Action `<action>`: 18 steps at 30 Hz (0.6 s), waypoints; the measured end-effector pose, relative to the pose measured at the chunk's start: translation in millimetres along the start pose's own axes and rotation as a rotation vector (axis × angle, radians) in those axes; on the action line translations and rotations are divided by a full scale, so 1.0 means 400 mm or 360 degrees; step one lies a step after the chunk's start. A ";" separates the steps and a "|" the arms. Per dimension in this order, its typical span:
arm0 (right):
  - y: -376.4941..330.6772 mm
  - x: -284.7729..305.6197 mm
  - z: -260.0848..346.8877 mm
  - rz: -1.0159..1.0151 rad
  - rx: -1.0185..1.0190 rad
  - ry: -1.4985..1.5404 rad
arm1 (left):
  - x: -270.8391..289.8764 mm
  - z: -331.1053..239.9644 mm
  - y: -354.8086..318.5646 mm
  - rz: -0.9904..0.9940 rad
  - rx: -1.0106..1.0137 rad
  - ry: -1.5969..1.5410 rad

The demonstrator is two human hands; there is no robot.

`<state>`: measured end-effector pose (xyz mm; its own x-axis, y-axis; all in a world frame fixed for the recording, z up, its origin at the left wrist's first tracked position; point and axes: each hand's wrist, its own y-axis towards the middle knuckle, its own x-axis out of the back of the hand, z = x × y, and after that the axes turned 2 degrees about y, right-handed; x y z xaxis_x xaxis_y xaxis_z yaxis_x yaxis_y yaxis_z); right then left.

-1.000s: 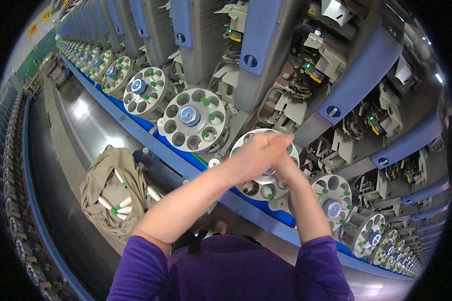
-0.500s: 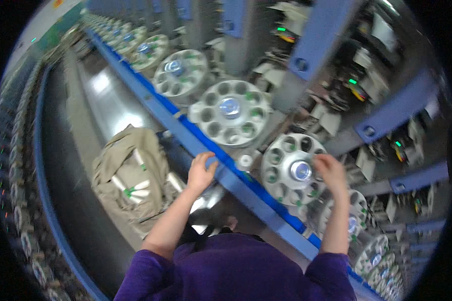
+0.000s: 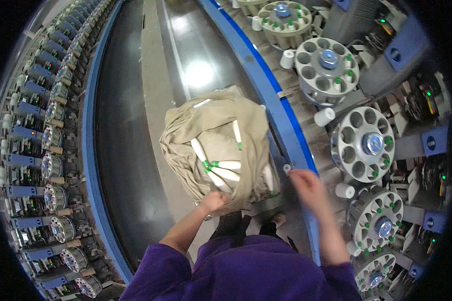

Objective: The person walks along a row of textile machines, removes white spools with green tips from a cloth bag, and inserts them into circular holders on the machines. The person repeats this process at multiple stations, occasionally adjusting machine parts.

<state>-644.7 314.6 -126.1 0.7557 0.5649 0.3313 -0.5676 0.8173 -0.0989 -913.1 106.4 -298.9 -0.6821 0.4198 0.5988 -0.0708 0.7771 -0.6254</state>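
Observation:
My left hand [image 3: 215,201] is closed in a fist at the near edge of a beige cloth [image 3: 186,118] draped in a bin before me; what lies in its fingers is hidden. Several white yarn bobbins with green ends, among them one bobbin [image 3: 225,173], lie on the cloth just beyond that hand. Blurred by motion, my right hand [image 3: 309,188] has its fingers drawn together over the blue rail. A small white piece with a round end [image 3: 287,168] shows at its fingertips, too small to name.
Along the right, round magazines [image 3: 355,145] with bobbin pockets, some filled, stand behind the blue rail [image 3: 256,65]. White cones, such as one cone [image 3: 325,117], sit beside them. A second machine row [image 3: 50,170] lines the left. The dark aisle floor [image 3: 123,100] runs between.
The view has turned toward the bin, which now sits in the middle. My right hand has left the magazine for the rail, and my left hand has gone from the rail to the bin's edge.

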 end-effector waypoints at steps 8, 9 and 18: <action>0.212 -0.577 -0.186 0.0599 -0.0340 -0.0167 | 0.019 0.122 0.137 -0.0492 0.0964 -0.1377; 0.230 -0.581 -0.199 0.0531 -0.0159 -0.0203 | 0.012 0.121 0.164 -0.0512 0.1035 -0.1361; 0.463 -0.577 -0.309 -0.0049 -0.0270 -0.0390 | -0.022 0.022 0.294 -0.1152 0.1029 -0.2075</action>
<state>-884.0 349.4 -336.8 0.6586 0.5123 0.5512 -0.4673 0.8525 -0.2340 -922.0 189.9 -381.9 -0.4681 -0.8480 0.2484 -0.6814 0.1675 -0.7125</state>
